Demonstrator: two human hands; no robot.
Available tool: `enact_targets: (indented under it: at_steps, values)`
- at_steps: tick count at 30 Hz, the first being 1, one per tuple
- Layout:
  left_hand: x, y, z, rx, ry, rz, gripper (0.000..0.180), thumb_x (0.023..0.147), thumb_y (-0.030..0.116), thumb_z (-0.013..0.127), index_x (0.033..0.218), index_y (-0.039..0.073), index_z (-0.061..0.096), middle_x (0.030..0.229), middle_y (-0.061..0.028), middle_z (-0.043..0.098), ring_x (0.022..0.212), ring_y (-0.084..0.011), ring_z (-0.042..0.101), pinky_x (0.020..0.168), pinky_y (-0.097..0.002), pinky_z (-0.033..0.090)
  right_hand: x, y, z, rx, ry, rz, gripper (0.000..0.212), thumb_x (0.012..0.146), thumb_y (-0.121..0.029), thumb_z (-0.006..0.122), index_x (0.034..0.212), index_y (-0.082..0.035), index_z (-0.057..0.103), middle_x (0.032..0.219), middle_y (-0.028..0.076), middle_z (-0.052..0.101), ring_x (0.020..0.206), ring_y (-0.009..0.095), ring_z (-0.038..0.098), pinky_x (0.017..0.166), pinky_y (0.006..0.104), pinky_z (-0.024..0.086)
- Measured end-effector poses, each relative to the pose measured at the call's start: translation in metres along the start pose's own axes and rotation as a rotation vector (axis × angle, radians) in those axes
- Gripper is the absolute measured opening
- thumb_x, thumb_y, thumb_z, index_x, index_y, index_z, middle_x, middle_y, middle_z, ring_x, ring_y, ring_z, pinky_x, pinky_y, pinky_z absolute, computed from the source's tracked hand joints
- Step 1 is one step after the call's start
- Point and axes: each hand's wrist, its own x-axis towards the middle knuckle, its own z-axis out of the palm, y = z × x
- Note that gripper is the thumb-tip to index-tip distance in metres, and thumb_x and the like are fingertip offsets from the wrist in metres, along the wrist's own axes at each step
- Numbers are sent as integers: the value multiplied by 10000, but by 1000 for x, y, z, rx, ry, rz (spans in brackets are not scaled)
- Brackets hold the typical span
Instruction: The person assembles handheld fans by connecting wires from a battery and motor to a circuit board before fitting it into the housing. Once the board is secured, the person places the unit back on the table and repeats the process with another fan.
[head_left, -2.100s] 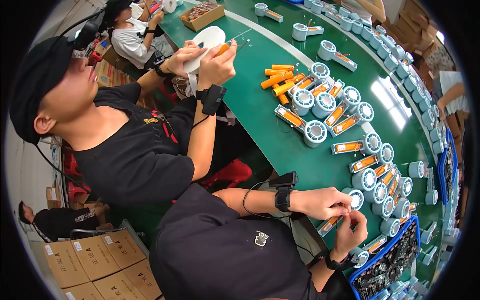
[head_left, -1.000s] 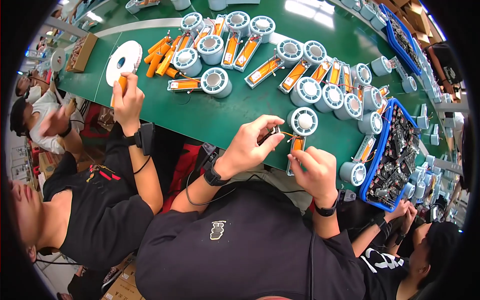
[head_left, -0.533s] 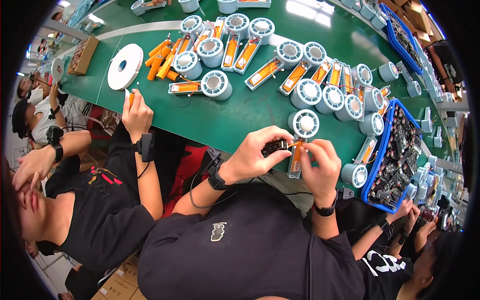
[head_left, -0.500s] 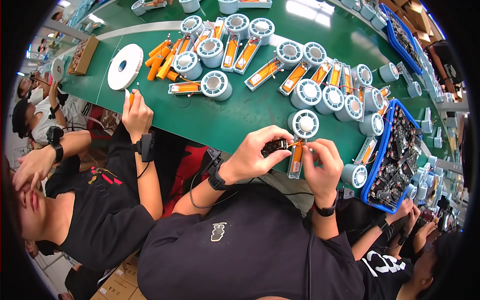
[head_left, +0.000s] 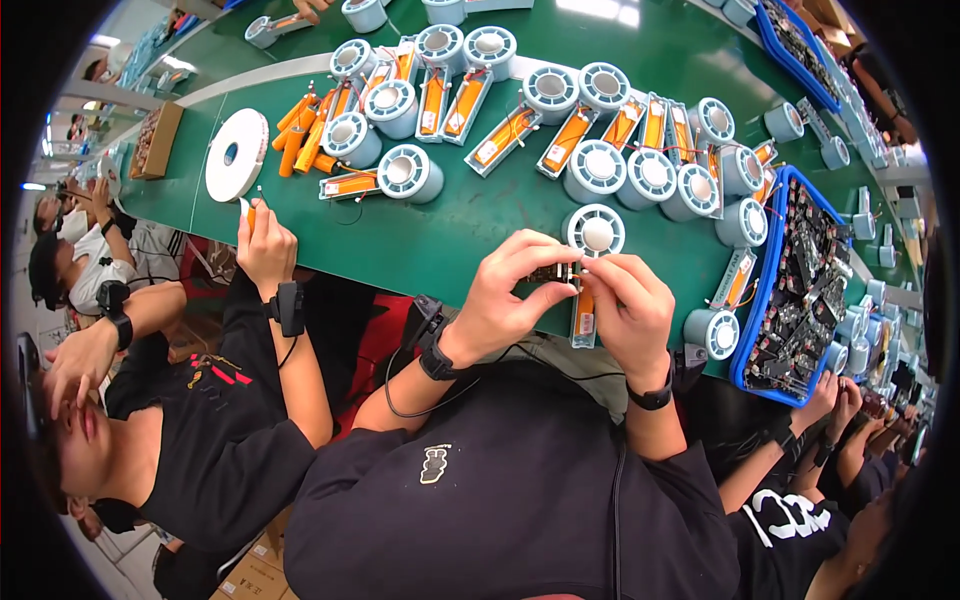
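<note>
My left hand grips a small black circuit board between thumb and fingers. At the board's right edge, my right hand pinches a thin wire end, mostly hidden by the fingertips. Just beneath both hands lies a light-blue device with a round, vented head. Its open handle holds an orange battery, partly covered by my right fingers. The handle points toward me, near the table's edge.
Many similar devices lie across the green table. A blue tray of circuit boards stands at right. Loose orange batteries and a white tape roll sit left, beside a co-worker's hand. Other people work at right.
My right hand has moved up and left, bringing its fingertips against the board's edge. The wires seen between the hands are now mostly hidden. The view has shifted slightly.
</note>
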Motion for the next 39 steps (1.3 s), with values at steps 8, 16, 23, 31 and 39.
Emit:
enact_targets:
  at_steps: [8,16,23,31,39]
  values:
    - [3,-5,-3,26,-68,70,480,810,-41,802,1272,5,683,1134,-116,649,1042,-200,658,882,-314,558,2,-1,-2,28,-62,-78,162,841,60,724,995,12,726,926,139,712,737,274,703,630,328,548]
    - [7,1,5,-174,-20,-50,428,778,-71,816,1189,-36,703,1133,-127,663,1039,-211,661,896,-320,556,4,-2,-9,85,-95,-2,140,820,34,713,952,-4,686,930,128,703,722,302,698,610,355,547]
    - [7,3,-8,-93,-42,-2,391,756,-62,824,1130,7,732,1118,-129,690,1036,-222,671,891,-333,557,14,-4,5,105,-129,-69,173,843,109,593,967,18,673,874,170,688,693,303,678,627,354,526]
    - [6,-4,24,106,116,290,256,738,19,824,976,54,737,1043,-80,694,957,-261,665,820,-380,553,-19,7,-18,171,-122,87,207,975,19,572,1114,58,719,791,47,694,603,60,519,539,240,395]
    - [5,4,32,202,225,366,259,744,33,817,991,63,744,1009,-68,685,939,-259,661,802,-361,552,-32,10,-15,228,-98,323,165,974,-32,656,1108,46,712,899,64,690,626,66,512,537,224,366]
